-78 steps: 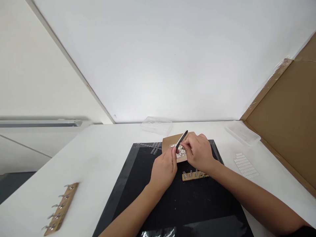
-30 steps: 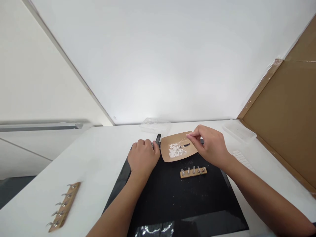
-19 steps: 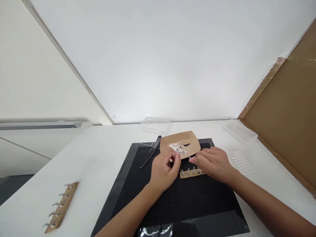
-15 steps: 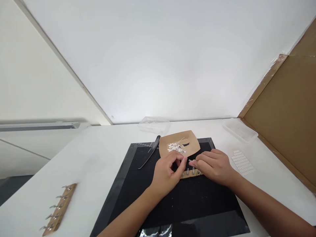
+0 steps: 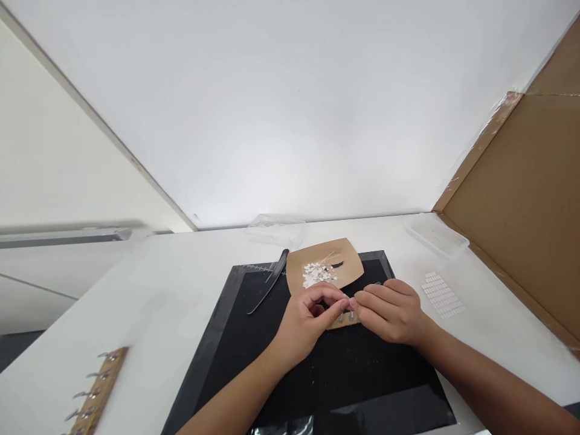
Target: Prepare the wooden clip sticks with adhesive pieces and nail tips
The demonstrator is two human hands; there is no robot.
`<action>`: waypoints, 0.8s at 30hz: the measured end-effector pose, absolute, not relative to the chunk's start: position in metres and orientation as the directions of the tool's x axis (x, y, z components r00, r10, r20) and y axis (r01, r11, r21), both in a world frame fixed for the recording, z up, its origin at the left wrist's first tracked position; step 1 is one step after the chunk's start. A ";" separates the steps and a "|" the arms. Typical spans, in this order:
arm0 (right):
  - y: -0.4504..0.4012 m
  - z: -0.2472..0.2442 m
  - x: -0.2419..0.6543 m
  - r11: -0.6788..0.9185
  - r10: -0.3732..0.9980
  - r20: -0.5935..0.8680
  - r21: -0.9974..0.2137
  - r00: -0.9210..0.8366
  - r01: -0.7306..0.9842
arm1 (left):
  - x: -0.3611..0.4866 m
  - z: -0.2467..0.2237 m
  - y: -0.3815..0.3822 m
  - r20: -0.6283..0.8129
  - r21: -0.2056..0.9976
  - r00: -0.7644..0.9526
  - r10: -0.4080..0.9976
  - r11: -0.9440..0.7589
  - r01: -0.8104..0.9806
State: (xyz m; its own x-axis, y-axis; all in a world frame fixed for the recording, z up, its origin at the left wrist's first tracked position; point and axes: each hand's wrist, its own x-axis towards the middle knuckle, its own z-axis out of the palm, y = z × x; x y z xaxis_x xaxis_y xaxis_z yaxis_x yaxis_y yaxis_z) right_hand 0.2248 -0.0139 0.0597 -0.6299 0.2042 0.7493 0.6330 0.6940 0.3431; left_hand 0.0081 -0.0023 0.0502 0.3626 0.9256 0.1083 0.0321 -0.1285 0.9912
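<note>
My left hand (image 5: 312, 317) is closed in a pinch, thumb and forefinger brought up against the fingertips of my right hand (image 5: 389, 311). The right fingers are curled closed too. A small clear piece (image 5: 346, 296) shows faintly where the fingertips meet; its shape is mostly covered. Just below them lies a wooden strip (image 5: 343, 324) with small clear pieces standing on it, partly hidden by both hands. Behind the left hand, a brown paper tray (image 5: 351, 254) holds a pile of small white pieces (image 5: 318, 273), thin clear sticks and a dark curved bit.
A black mat (image 5: 290, 374) lies under the hands. On it, left of the tray, is a dark curved tool (image 5: 276, 275). A wooden strip with metal clips (image 5: 102, 389) stands at left. A sheet of white tabs (image 5: 441, 295), clear plastic lid (image 5: 437, 235) and cardboard wall (image 5: 521, 217) are at right.
My right hand has moved in toward my left, so the fingertips now meet. The small clear piece that stuck out of my right fingers is now mostly covered. The view has shifted slightly.
</note>
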 end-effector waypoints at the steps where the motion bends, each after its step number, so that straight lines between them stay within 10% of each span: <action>1: -0.014 0.060 0.225 0.694 0.202 0.747 0.347 -0.633 0.631 | 0.009 0.051 -0.003 0.088 0.996 0.369 0.925 -0.085 -0.024; 11: -0.017 0.060 0.226 0.742 0.174 0.757 0.320 -0.629 0.590 | 0.011 0.050 -0.007 0.043 0.982 0.470 0.882 0.050 -0.184; 24: -0.012 0.053 0.230 0.859 0.329 0.801 -0.034 -0.499 0.511 | 0.008 0.046 -0.007 -0.009 0.992 0.552 0.834 0.078 -0.101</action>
